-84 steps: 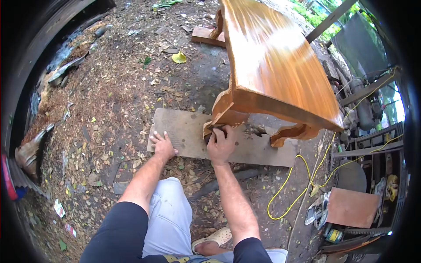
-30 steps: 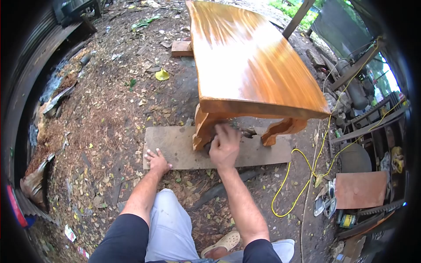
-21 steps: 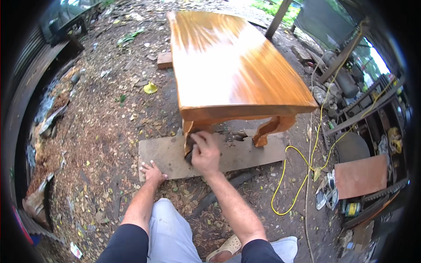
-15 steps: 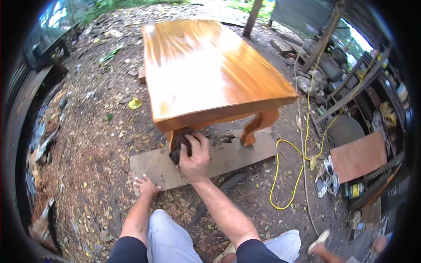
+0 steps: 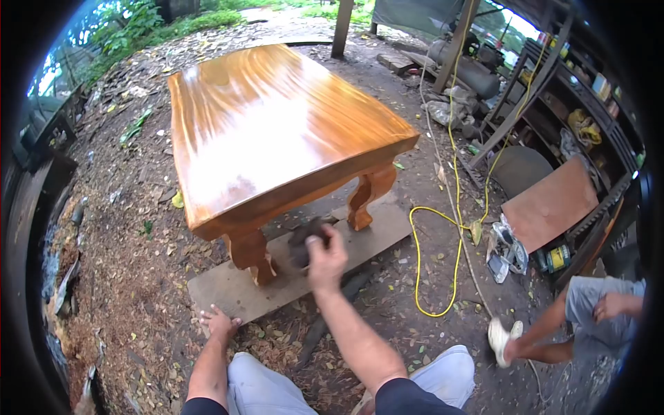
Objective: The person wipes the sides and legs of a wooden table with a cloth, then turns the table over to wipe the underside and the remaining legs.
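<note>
A glossy orange-brown wooden table [image 5: 277, 124] stands in front of me, light glaring off its top. Its near left carved leg [image 5: 250, 256] and near right leg [image 5: 365, 197] rest on a flat board [image 5: 228, 294]. My right hand [image 5: 328, 261] is closed around a dark, crumpled rag [image 5: 304, 243], held to the right of the near left leg and apart from it. My left hand [image 5: 220, 322], fingers spread, lies at the left end of the board's near edge.
A yellow cord [image 5: 417, 277] loops over the leaf-strewn dirt on the right. Beyond it lean a reddish-brown panel [image 5: 551, 205] and cluttered shelves [image 5: 553, 104]. Another person's leg and shoe [image 5: 501, 340] show at lower right. A post [image 5: 342, 28] rises behind the table.
My right hand has carried the rag from the near left leg to the right of it. The view has turned, shifting the table leftward, and more of the other person shows.
</note>
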The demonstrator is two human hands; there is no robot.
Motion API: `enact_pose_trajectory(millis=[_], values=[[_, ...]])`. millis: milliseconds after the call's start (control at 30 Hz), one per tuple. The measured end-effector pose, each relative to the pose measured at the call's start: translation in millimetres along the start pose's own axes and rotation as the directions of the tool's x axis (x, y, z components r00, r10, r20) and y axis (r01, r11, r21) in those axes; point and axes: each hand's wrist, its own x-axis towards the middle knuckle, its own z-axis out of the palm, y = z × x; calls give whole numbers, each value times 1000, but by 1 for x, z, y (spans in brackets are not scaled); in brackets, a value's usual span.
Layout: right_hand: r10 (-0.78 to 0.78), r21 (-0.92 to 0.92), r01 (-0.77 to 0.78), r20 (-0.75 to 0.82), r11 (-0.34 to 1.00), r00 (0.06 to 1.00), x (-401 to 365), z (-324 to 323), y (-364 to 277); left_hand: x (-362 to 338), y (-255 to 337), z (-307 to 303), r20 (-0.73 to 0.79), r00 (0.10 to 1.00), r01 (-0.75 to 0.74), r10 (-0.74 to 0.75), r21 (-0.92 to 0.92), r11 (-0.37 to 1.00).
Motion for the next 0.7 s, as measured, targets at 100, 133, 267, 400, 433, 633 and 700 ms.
enact_pose_trajectory(millis=[100, 133, 267, 400, 433, 633, 700], values=[[205, 301, -156, -138, 941, 969, 84, -50, 20, -4, 2, -3, 17, 1000, 3, -3, -29, 1000], [220, 399, -152, -131, 904, 967, 110, -62, 21, -3, 2, -4, 23, 1000, 6, -6, -22, 1000], [187, 427, -122, -114, 896, 976, 177, -92, 11, 2, 2, 0, 25, 1000, 20, -19, -22, 1000], [109, 177, -77, -179, 981, 978, 225, -101, 18, 4, 1, 1, 16, 1000, 16, -17, 15, 1000], [100, 145, -71, -205, 987, 974, 238, -103, 21, 5, 1, 2, 12, 1000, 10, -10, 14, 1000], [177, 156, -148, -193, 977, 965, 282, -90, 14, -4, -1, -1, -9, 999, -31, 31, 9, 999], [205, 239, -160, -178, 958, 962, 289, -82, 13, -3, 0, -2, -6, 1000, -26, 26, 5, 1000]])
